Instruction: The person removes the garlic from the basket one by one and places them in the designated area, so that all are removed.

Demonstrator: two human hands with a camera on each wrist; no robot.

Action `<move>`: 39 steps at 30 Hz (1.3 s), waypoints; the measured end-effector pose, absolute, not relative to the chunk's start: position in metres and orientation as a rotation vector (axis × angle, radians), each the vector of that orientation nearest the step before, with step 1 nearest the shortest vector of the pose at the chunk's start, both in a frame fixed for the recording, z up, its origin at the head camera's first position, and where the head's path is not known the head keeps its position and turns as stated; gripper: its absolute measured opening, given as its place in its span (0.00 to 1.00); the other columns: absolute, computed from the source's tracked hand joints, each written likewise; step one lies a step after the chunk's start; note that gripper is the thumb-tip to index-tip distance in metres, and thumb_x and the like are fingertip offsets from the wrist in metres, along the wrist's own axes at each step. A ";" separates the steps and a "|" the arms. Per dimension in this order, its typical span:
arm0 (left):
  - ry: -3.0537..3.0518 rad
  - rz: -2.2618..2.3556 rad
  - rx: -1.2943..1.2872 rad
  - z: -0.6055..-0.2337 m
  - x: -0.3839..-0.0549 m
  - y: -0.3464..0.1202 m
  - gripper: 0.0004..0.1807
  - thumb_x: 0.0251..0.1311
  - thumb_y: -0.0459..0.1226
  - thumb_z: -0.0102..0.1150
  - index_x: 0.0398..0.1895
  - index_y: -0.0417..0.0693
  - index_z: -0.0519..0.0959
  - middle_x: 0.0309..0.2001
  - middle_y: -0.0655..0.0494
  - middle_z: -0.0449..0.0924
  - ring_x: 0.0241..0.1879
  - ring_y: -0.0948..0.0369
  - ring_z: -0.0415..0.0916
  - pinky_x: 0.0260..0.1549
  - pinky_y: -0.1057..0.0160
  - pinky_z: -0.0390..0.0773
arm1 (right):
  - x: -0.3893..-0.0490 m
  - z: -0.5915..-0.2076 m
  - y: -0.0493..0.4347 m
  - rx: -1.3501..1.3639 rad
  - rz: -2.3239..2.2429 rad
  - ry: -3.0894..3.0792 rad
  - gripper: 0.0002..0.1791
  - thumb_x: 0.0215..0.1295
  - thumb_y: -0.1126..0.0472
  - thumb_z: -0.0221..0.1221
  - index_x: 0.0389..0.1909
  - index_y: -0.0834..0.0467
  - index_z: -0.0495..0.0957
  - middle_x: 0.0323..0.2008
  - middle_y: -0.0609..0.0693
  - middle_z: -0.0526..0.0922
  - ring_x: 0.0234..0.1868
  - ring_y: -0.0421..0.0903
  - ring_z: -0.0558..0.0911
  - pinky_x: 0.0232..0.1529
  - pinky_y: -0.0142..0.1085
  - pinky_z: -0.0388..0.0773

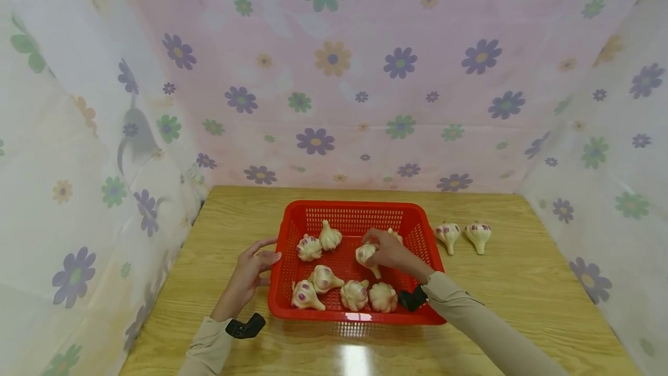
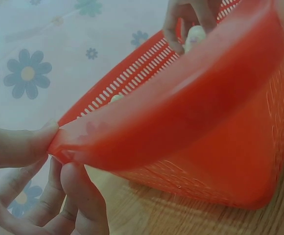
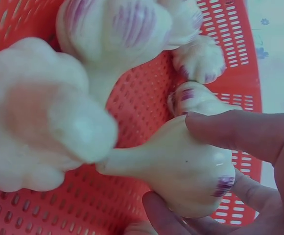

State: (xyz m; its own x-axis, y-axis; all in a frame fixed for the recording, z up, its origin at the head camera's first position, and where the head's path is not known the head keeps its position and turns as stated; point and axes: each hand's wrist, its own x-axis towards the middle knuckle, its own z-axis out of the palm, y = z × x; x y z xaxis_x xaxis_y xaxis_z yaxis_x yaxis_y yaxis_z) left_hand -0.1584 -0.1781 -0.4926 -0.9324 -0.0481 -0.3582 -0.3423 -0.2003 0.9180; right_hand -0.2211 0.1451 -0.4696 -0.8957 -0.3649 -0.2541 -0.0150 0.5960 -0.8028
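A red plastic basket (image 1: 339, 204) with perforated walls stands on the table. At its left side, my left hand (image 1: 247, 274) pinches the rim (image 2: 83, 142) between thumb and fingers. My right hand (image 1: 391, 250) reaches inside the basket and holds a garlic bulb (image 3: 191, 171). Its thumb lies on one side of the bulb, its fingers on the other, and the stem sticks out free. Several more bulbs lie around it, among them a pair at the back left, a whole bulb (image 1: 383, 297) along the front wall and one partly hidden behind the right hand.
Two garlic bulbs lie outside, right of the basket: one bulb (image 1: 447, 235) close to the rim, another bulb (image 1: 478, 237) farther right. Flower-printed cloth (image 1: 334, 103) hangs behind and on both sides of the wooden table (image 1: 522, 283). Each wrist carries a black camera mount (image 1: 245, 326).
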 end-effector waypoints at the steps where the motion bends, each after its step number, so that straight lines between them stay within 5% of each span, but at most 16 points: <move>1: 1.856 2.243 -0.463 -0.493 -0.158 -0.178 0.24 0.58 0.36 0.61 0.59 0.51 0.73 0.43 0.45 0.78 0.37 0.52 0.80 0.29 0.50 0.81 | -0.221 -0.468 0.145 -0.307 -1.223 2.432 0.20 0.46 0.70 0.69 0.42 0.58 0.74 0.45 0.54 0.76 0.37 0.51 0.75 0.30 0.40 0.76; 5: 1.876 2.234 -0.465 -0.493 -0.158 -0.179 0.24 0.58 0.36 0.62 0.60 0.51 0.73 0.43 0.44 0.79 0.37 0.52 0.80 0.29 0.51 0.81 | -0.218 -0.459 0.147 -0.309 -1.247 2.437 0.21 0.47 0.69 0.69 0.43 0.57 0.74 0.50 0.55 0.75 0.46 0.54 0.75 0.33 0.43 0.78; 27: 1.867 2.262 -0.483 -0.495 -0.156 -0.177 0.26 0.56 0.36 0.63 0.60 0.48 0.72 0.45 0.44 0.80 0.39 0.51 0.80 0.29 0.51 0.81 | -0.214 -0.422 0.185 -0.433 -1.297 2.485 0.27 0.51 0.65 0.69 0.52 0.59 0.71 0.53 0.61 0.72 0.41 0.51 0.77 0.35 0.42 0.78; 39: 1.831 2.282 -0.459 -0.495 -0.157 -0.176 0.26 0.55 0.35 0.64 0.60 0.48 0.72 0.43 0.45 0.81 0.38 0.50 0.80 0.30 0.50 0.81 | -0.208 -0.402 0.217 -0.468 -1.252 2.579 0.29 0.54 0.61 0.68 0.56 0.61 0.69 0.56 0.63 0.71 0.55 0.62 0.70 0.42 0.47 0.77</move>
